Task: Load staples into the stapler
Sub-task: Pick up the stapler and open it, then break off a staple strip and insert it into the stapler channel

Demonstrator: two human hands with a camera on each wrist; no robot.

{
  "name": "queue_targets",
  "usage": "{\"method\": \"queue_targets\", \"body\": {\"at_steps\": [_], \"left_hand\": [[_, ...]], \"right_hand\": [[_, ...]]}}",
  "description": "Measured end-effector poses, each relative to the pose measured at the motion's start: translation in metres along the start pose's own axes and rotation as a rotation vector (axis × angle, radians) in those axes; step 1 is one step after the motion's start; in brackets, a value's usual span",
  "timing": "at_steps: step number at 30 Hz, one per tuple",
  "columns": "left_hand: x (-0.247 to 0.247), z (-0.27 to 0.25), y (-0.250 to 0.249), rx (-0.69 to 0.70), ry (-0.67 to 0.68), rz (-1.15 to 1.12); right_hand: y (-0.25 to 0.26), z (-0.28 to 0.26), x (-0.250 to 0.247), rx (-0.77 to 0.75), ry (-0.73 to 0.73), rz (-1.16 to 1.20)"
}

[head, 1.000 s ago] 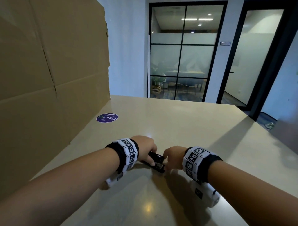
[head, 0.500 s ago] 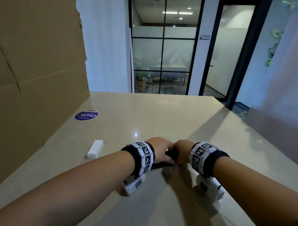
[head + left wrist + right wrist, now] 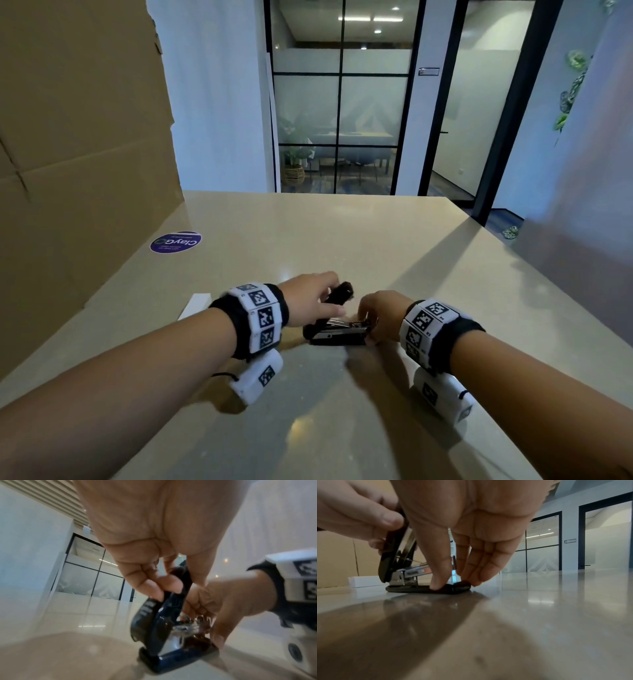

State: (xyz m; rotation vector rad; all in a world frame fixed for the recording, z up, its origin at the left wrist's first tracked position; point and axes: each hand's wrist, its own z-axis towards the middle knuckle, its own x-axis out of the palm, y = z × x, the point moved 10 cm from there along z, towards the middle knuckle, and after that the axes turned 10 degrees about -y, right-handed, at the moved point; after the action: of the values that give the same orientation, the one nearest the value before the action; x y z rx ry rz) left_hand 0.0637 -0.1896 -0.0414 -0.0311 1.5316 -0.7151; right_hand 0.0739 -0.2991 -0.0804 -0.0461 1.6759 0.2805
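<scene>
A dark stapler (image 3: 337, 337) lies on the beige table (image 3: 342, 246) between my hands. Its top cover (image 3: 339, 294) is swung up and the metal staple channel (image 3: 342, 324) is exposed. My left hand (image 3: 334, 301) pinches the raised cover (image 3: 178, 588) between thumb and fingers. At the stapler's front end my right hand (image 3: 368, 325) pinches the base (image 3: 419, 588), the thumb (image 3: 436, 577) on the near side and the fingers on the far side. A small white staple box (image 3: 195, 305) lies to the left, behind my left wrist.
A tall cardboard sheet (image 3: 78, 154) stands along the table's left side. A round purple sticker (image 3: 175, 242) is on the tabletop at the far left. Glass doors (image 3: 339, 113) are beyond the far edge.
My left hand has lifted the stapler's top cover, exposing the metal channel. My right hand has stayed at the front of the base. The head view has shifted.
</scene>
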Motion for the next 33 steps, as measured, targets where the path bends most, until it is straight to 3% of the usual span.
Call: {"method": "queue_targets", "body": {"at_steps": [5,12,21,33], "left_hand": [[-0.024,-0.016,0.026,-0.08,-0.019,-0.32],[-0.054,-0.023,0.052,-0.066,-0.083,-0.021],[-0.027,-0.04,0.09,-0.209,0.151,0.375],[-0.019,-0.045,0.111,-0.235,0.157,0.226]], "right_hand": [[0.007,-0.005,0.0,-0.044,0.043,-0.072],[0.012,-0.008,-0.003,-0.06,0.07,-0.13],[0.015,-0.009,-0.003,-0.066,0.077,-0.157],[0.013,-0.007,-0.002,-0.053,0.074,-0.148]]}}
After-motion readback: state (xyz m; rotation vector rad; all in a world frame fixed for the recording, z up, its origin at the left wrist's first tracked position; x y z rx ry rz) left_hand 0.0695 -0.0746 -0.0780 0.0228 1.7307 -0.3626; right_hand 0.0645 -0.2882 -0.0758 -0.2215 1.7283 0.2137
